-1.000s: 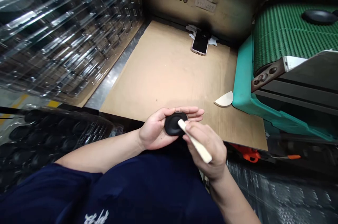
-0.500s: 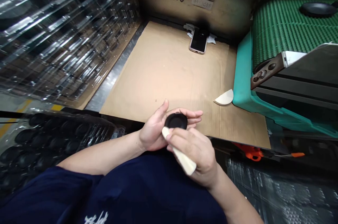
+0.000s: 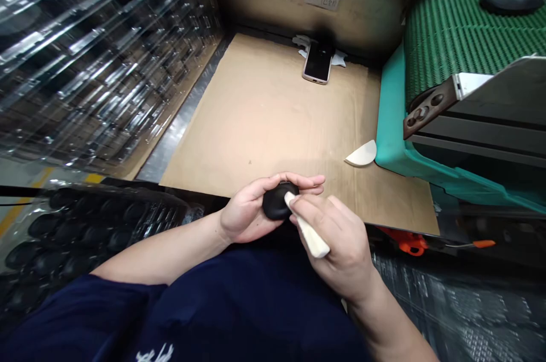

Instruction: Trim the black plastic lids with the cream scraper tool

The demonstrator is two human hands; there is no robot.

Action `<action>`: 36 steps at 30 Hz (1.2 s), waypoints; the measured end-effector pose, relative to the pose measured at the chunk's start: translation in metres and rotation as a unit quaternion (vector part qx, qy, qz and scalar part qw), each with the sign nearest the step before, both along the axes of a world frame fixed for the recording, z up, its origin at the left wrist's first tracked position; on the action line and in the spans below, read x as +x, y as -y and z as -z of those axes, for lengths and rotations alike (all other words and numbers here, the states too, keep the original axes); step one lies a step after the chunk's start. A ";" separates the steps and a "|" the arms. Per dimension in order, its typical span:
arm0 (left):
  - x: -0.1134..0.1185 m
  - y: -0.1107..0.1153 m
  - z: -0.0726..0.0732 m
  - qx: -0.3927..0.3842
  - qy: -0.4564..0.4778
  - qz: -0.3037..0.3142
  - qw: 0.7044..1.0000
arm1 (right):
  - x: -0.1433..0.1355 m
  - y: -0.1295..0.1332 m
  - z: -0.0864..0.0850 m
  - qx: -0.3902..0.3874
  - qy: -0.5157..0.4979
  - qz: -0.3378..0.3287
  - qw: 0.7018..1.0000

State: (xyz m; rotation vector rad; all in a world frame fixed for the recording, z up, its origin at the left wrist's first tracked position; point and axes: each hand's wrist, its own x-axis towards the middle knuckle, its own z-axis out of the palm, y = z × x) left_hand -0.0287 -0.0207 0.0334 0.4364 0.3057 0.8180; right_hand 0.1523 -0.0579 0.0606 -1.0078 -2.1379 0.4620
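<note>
My left hand (image 3: pixel 251 211) cups a small round black dish (image 3: pixel 275 203), its thumb along the rim and its fingers stretched behind it. My right hand (image 3: pixel 336 237) is closed around a cream-coloured pad (image 3: pixel 313 237), whose narrow tip touches the dish's black surface. Both hands are over the front edge of the cardboard sheet (image 3: pixel 256 117), close to the dark blue shirt. A second cream half-round piece (image 3: pixel 362 154) lies on the cardboard to the right, beside the teal crate.
At the back lies a phone (image 3: pixel 318 62). The teal crate (image 3: pixel 390 117) and a green conveyor belt (image 3: pixel 452 38) bearing a black dish (image 3: pixel 509 1) stand right. Clear plastic trays (image 3: pixel 106 61) are stacked left. An orange-handled tool (image 3: pixel 412 245) lies below the cardboard's right edge.
The black dish has turned in my left hand, and the left thumb has closed in along it. My right hand has moved slightly right, with the pad's tip now over the dish's face.
</note>
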 end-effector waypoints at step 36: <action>0.004 0.007 -0.007 -0.034 0.057 0.016 0.998 | 0.010 0.013 -0.010 0.037 -0.002 0.059 0.998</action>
